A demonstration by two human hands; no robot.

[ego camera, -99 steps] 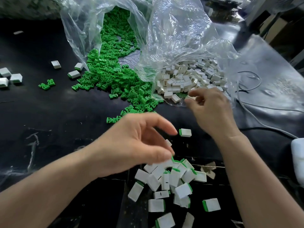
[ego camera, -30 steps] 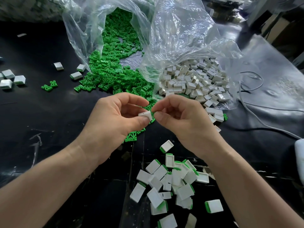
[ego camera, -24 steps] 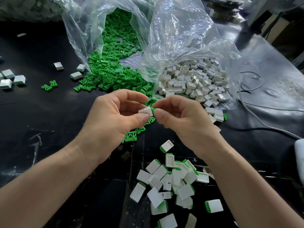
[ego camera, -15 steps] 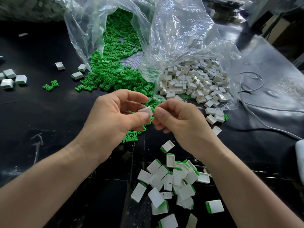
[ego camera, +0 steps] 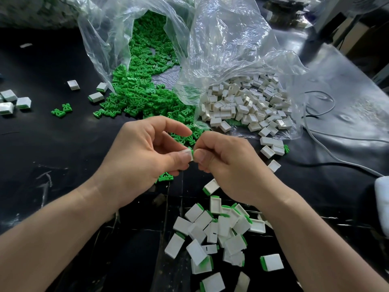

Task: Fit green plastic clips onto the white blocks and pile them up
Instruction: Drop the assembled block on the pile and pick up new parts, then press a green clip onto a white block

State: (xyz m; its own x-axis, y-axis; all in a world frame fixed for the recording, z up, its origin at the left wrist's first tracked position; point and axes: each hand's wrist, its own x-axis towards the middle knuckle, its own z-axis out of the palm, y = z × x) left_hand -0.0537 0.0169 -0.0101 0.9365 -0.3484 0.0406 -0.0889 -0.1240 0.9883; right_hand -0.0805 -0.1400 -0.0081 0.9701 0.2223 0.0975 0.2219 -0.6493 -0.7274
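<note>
Pinching one white block (ego camera: 191, 154) between left hand (ego camera: 143, 159) and right hand (ego camera: 229, 167), I judge uneven thumb pressure could seat its green clip (ego camera: 190, 147) crooked or flick it away.

We see one white block (ego camera: 191, 155) held mid-air, mostly hidden. Green clips (ego camera: 143, 95) lie heaped far centre, bare white blocks (ego camera: 242, 104) heaped just right of them. Clipped blocks (ego camera: 219, 230) sit nearest us, a loose low pile, tilted every way.

One wide-angle head-worn view looks forward and down at a black table (ego camera: 52, 148), close above the left hand (ego camera: 143, 159) and right hand (ego camera: 231, 167). Clear plastic bags (ego camera: 231, 43) lie toward twelve o'clock, the wearer at six.
</note>
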